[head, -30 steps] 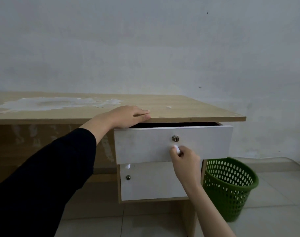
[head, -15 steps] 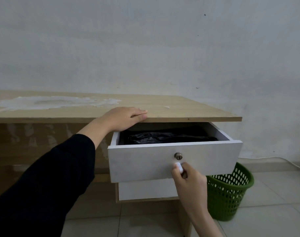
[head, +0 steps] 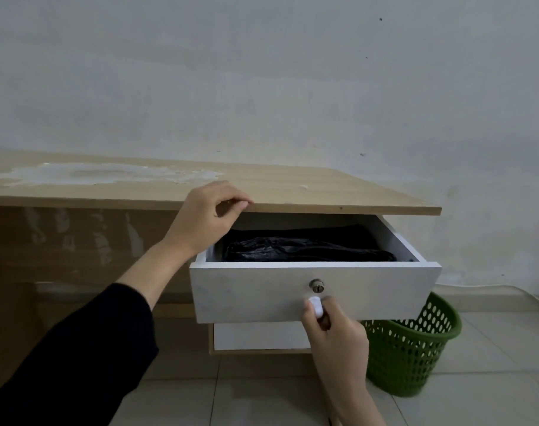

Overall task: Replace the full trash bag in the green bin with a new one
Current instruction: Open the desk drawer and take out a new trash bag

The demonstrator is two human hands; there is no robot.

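Lying lengthwise left-right in open drawer (head: 314,290): folded black bags (head: 305,249). Knob (head: 315,306) pinched by right hand (head: 335,339). Desk edge (head: 339,208) touched by curled left hand (head: 205,216), nothing gripped.

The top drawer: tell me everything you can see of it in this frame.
The top drawer is white board, with a round metal lock and a small white knob on its front. It is pulled well out from under the wooden desktop, level. Inside lies crumpled black plastic, seemingly folded bags. The right hand pinches the knob; the left hand hangs over the drawer's back left corner, fingertips at the desktop edge. A lower drawer sits shut beneath.
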